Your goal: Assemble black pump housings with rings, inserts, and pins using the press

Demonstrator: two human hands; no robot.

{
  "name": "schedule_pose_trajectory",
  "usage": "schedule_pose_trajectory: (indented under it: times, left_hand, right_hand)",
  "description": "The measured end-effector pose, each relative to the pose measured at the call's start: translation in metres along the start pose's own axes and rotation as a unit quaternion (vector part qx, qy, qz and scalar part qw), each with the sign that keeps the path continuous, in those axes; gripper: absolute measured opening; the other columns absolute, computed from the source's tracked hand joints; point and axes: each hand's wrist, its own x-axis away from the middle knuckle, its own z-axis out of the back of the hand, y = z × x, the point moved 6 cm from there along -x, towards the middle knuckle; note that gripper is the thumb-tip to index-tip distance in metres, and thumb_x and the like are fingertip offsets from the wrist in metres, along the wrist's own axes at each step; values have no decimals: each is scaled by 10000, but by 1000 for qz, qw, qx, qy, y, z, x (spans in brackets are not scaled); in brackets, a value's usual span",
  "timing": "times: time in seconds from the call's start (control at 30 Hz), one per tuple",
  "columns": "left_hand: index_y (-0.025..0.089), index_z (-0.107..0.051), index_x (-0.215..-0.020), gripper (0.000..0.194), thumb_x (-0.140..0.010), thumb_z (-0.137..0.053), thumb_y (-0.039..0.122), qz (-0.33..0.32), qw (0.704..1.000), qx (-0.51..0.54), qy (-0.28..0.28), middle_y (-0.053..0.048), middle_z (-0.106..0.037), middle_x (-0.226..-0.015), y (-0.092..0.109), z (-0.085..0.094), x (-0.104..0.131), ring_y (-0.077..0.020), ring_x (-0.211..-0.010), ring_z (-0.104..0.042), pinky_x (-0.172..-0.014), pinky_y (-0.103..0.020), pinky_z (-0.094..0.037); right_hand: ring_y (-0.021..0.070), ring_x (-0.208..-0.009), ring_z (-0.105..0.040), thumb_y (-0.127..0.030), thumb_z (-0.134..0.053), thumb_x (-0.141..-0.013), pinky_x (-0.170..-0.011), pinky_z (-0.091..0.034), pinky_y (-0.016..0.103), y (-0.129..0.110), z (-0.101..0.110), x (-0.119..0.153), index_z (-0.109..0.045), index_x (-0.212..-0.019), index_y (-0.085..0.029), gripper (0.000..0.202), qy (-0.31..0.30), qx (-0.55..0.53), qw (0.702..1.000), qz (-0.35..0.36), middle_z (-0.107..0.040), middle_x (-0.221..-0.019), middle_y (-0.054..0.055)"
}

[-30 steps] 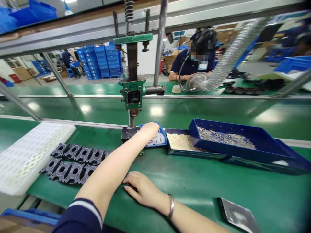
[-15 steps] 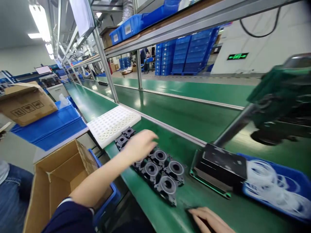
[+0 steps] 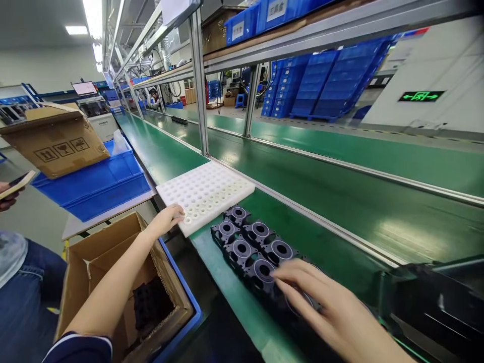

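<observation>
My left hand [image 3: 167,221] is at the near left corner of a white foam tray [image 3: 204,176]; its fingertips are pinched together over a row of small pale rings [image 3: 209,205] seated in holes. Whether a ring is between them is hidden. Two rows of joined black square housings [image 3: 242,248], each with a round opening and a light circle around it, lie on the green belt. Over their near end reaches my right hand [image 3: 325,297], slightly blurred, fingers stretched out and thumb apart, holding nothing visible.
A cardboard box [image 3: 77,257] with black parts inside stands at my left. Behind it are blue bins [image 3: 102,191] carrying another carton [image 3: 56,138]. A person's hand with a phone [image 3: 17,184] shows at far left. A metal post [image 3: 199,80] and dark equipment [image 3: 434,307] flank the belt.
My left hand has moved from above the black housings to the foam tray's corner. My right hand has come up from the belt to the housings' near end. The view has turned left.
</observation>
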Motion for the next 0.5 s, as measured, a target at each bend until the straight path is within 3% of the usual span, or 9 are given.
schedule_pose_trajectory:
  times: [0.13,0.23,0.37,0.5]
  left_hand:
    - [215,-637,-872,103,-883,-601,310,-12,999,42,12,-88,-672,-1083,-5,-3,-2,-233,-1038,-646,-989,-390,-489]
    - [215,-599,-827,120,-883,-594,321,6,996,77,52,-104,-665,-1169,-7,-1,0,-251,-1111,-628,-1033,-429,-462]
    - [212,-546,-874,196,-939,-504,392,52,979,145,134,-130,-660,-1217,-13,4,1,-252,-1189,-606,-1020,-446,-470]
    - [208,-491,-868,252,-942,-475,449,103,954,216,181,-99,-707,-977,-22,-3,-5,-211,-923,-705,-806,-355,-545]
  right_hand:
    - [221,-1018,-673,-212,-521,-990,-929,-561,356,-27,-73,-108,-637,-1131,-166,188,-104,32,992,61,-633,-1168,120]
    - [235,-1010,-665,-172,-547,-971,-934,-545,357,-29,-133,-165,-640,-1130,-101,197,-143,85,984,67,-619,-1179,154]
    - [263,-1063,-626,-103,-541,-946,-965,-507,368,-25,-184,-203,-661,-1036,-64,155,-136,102,983,66,-619,-1146,194]
    - [290,-1101,-581,-13,-486,-912,-1004,-455,413,-22,-200,-214,-648,-1033,-56,207,-104,88,989,60,-631,-1108,212]
